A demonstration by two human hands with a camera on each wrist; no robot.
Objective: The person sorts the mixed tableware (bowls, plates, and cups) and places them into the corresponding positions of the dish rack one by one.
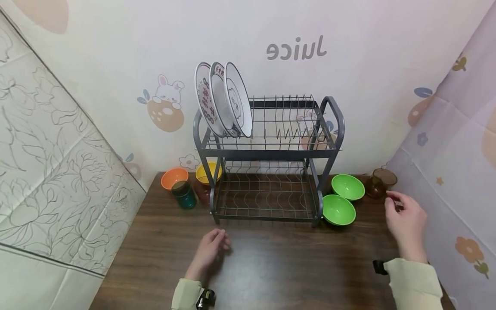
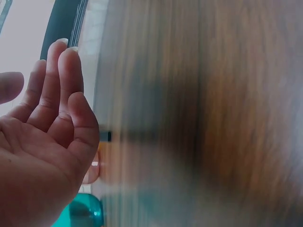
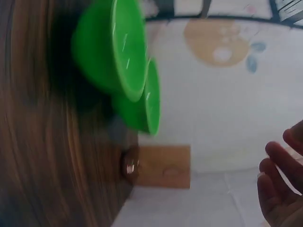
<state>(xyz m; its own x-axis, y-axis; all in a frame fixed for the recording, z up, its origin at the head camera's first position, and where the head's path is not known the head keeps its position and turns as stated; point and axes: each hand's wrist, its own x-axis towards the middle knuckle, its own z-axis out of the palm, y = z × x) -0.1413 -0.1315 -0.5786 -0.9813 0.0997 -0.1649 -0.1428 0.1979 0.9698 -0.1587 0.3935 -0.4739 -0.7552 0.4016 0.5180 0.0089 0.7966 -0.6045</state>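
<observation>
My left hand (image 1: 209, 249) hovers over the front left of the wooden table with fingers loosely bent. Its palm holds nothing in the left wrist view, where a teal glass (image 2: 85, 212) shows past it. On the right, my other hand (image 1: 407, 219) is beside a brown see-through glass (image 1: 380, 183), its fingers loosely bent. The right wrist view shows that hand (image 3: 284, 179) apart from the glass (image 3: 161, 166) and holding nothing. Two green bowls, one behind (image 1: 348, 187) and one in front (image 1: 339, 210), stand left of the glass.
A two-tier dish rack (image 1: 267, 153) stands mid-table, with three plates (image 1: 238, 101) upright at its upper left. Beside its left legs are an orange bowl (image 1: 174, 178), a yellow bowl (image 1: 213, 171), a teal glass (image 1: 184, 196) and a reddish glass (image 1: 203, 193). Patterned walls enclose the table.
</observation>
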